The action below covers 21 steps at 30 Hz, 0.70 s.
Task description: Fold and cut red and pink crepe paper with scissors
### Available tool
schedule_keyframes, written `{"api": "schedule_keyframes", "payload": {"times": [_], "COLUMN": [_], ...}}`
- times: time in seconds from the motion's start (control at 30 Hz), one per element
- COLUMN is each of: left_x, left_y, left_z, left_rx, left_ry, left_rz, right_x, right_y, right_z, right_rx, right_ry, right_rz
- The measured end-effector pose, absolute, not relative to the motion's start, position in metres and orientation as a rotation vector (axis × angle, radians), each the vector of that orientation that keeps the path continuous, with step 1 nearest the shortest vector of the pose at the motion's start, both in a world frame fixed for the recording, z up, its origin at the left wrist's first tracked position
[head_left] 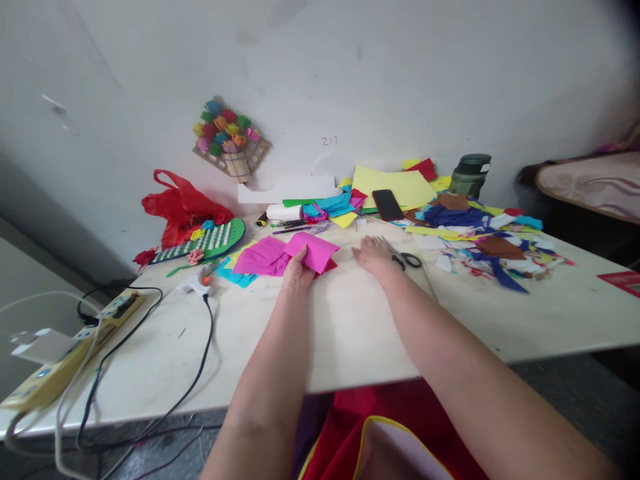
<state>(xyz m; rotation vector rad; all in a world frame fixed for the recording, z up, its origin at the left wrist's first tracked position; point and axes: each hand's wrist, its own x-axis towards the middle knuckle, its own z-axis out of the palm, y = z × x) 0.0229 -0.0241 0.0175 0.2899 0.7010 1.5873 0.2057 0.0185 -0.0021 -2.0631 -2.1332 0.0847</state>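
Observation:
My left hand (pixel 299 268) grips a small stack of pink paper (pixel 314 252), its thumb on top, with a bit of red paper showing beneath. Beside it on the left lies a larger crumpled pink sheet (pixel 263 257) over yellow and blue paper (pixel 240 275). My right hand (pixel 373 253) rests palm down on the white table (pixel 350 333), fingers spread and pointing forward. Just right of that hand are black-handled scissors (pixel 411 260), their blades partly hidden by it.
Paper scraps (pixel 500 250) cover the right side, near a dark green bottle (pixel 470 175). Behind lie a phone (pixel 387 205) and yellow sheets (pixel 395 187). At the left are a red bag (pixel 183 207), a glue gun (pixel 200 283), cables and a power strip (pixel 75 363).

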Motion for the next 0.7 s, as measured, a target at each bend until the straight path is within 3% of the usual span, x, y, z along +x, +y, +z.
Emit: {"api": "schedule_keyframes", "payload": {"times": [0.1,0.17,0.33,0.43,0.53,0.7], "left_x": [0.024,0.025,0.027,0.029,0.032,0.040], "left_y": [-0.022,-0.022,-0.025,-0.028,-0.027,-0.018], "left_z": [0.015,0.015,0.013,0.012,0.013,0.020], "left_rx": [0.316,0.351,0.500,0.597,0.670,0.838], "left_ry": [0.723,0.744,0.740,0.727,0.757,1.137], "left_rz": [1.591,1.569,1.526,1.500,1.515,1.404], "right_x": [0.215,0.212,0.192,0.187,0.186,0.188], "right_y": [0.018,0.015,0.000,-0.004,-0.002,0.003], "right_z": [0.006,0.016,0.032,0.031,0.027,0.024], "right_rx": [-1.919,-1.785,-1.323,-1.085,-1.074,-1.258], "right_ry": [-2.034,-1.960,-1.581,-1.533,-1.525,-1.532], "right_rz": [-0.044,0.083,1.115,1.399,1.381,1.033]}}
